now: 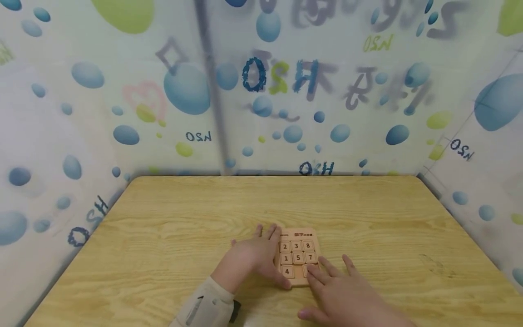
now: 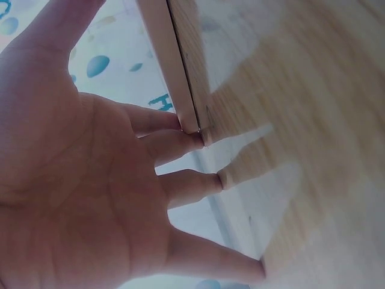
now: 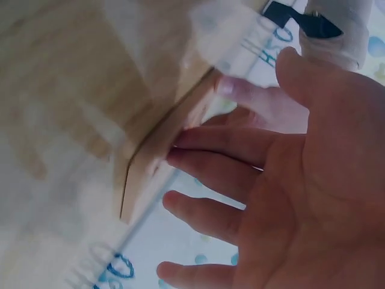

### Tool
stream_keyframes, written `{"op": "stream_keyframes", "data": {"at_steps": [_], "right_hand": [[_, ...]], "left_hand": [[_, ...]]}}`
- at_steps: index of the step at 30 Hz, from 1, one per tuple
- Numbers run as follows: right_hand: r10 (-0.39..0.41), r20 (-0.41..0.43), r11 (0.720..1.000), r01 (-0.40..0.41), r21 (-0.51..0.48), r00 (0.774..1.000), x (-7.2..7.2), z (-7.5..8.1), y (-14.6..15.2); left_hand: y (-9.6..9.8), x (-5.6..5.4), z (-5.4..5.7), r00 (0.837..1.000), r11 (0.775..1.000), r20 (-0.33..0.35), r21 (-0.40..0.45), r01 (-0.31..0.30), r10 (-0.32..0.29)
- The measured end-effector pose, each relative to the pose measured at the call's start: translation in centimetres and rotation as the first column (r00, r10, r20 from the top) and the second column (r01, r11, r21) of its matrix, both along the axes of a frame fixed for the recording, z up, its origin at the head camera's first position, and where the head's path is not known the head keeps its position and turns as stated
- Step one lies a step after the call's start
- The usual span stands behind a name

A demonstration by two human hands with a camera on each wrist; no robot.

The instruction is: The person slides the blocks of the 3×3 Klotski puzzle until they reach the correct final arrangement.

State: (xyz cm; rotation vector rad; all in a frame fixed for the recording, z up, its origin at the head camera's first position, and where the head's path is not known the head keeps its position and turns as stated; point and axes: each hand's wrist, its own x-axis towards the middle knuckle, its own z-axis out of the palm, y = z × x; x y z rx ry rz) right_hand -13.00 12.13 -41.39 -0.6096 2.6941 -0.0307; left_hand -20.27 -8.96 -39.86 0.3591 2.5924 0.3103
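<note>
A wooden number sliding puzzle (image 1: 298,235) lies flat on the table near its front. Its rows read 2, 3, 8, then 1, 5, 7, then the 4 tile (image 1: 287,271), a bare gap and a tile partly covered by my right fingers. My left hand (image 1: 255,259) braces the puzzle's left side, thumb at the lower left corner and spread fingers along the upper left. The left wrist view shows the puzzle's edge (image 2: 171,66) against those fingertips. Palm down, my right hand (image 1: 343,290) touches the bottom right tile with straight fingers, thumb held apart.
The wood-grain table (image 1: 196,209) extends around the puzzle on all sides. Behind it and at both sides stand pale walls (image 1: 163,150) printed with blue and green drops and mirrored lettering. A light band (image 1: 210,302) with a dark strap circles the left wrist.
</note>
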Motion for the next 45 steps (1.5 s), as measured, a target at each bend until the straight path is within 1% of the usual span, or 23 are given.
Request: {"op": "stream_keyframes", "data": {"at_steps": [4,7,10,14,19,22,25,29,30,32,36,38,40,42,45], "right_hand": [[0.046,0.010,0.998,-0.045,-0.053,0.999,0.0,-0.3,-0.6],[0.060,-0.001,0.996,-0.060,-0.061,0.998,-0.1,-0.3,-0.7],[0.018,-0.017,0.998,-0.019,-0.053,1.000,-0.3,0.1,-0.2],[-0.064,-0.012,0.997,0.064,-0.040,0.998,-0.8,0.6,0.7],[-0.089,0.008,0.995,0.089,-0.035,0.996,-1.1,0.7,1.1],[-0.083,0.006,0.995,0.083,-0.046,0.997,-1.0,0.6,1.3],[-0.062,-0.005,0.997,0.062,-0.038,0.998,-0.6,0.4,1.5],[-0.017,0.017,1.000,0.017,-0.002,1.000,-0.1,0.3,1.6],[-0.017,0.031,1.000,0.017,0.002,0.999,-0.2,0.3,1.6],[-0.024,0.038,1.000,0.024,0.000,0.999,-0.6,0.6,1.6],[-0.054,-0.015,0.997,0.053,-0.060,0.998,-2.5,1.1,1.3],[-0.050,-0.040,0.995,0.046,-0.094,0.998,-3.3,1.0,1.2],[-0.038,-0.040,0.994,0.034,-0.107,0.998,-3.8,0.9,1.2],[-0.035,-0.021,0.994,0.032,-0.109,0.999,-3.9,0.8,1.4],[-0.032,0.015,0.996,0.034,-0.088,0.999,-3.3,0.9,1.7]], "left_hand": [[0.1,0.0,-0.1,1.000,1.000,-0.005,-0.002,0.001,-0.001],[0.0,0.0,-0.2,1.000,1.000,-0.005,0.003,0.005,-0.005],[0.1,0.0,-0.2,1.000,1.000,-0.004,0.001,0.010,-0.010],[0.3,0.0,0.0,1.000,1.000,-0.002,-0.002,0.014,-0.014],[0.5,-0.1,0.1,1.000,1.000,-0.002,-0.003,0.014,-0.014],[0.5,-0.2,0.0,1.000,1.000,-0.004,-0.009,0.019,-0.019],[0.5,-0.3,0.0,1.000,1.000,-0.006,-0.014,0.021,-0.021],[0.5,-0.3,-0.1,1.000,1.000,-0.004,-0.011,0.015,-0.015],[0.5,-0.3,-0.1,1.000,1.000,-0.002,-0.010,0.013,-0.013],[0.3,-0.3,-0.1,1.000,1.000,0.001,-0.006,0.006,-0.006],[0.0,-0.3,-0.3,1.000,1.000,0.003,-0.009,-0.002,0.002],[-0.1,-0.2,-0.4,1.000,1.000,0.006,-0.010,-0.004,0.004],[-0.2,-0.2,-0.5,1.000,1.000,0.009,-0.012,0.002,-0.002],[-0.3,-0.2,-0.5,1.000,1.000,0.010,-0.010,0.006,-0.006],[-0.2,-0.3,-0.4,1.000,1.000,0.008,-0.003,0.013,-0.013]]}}
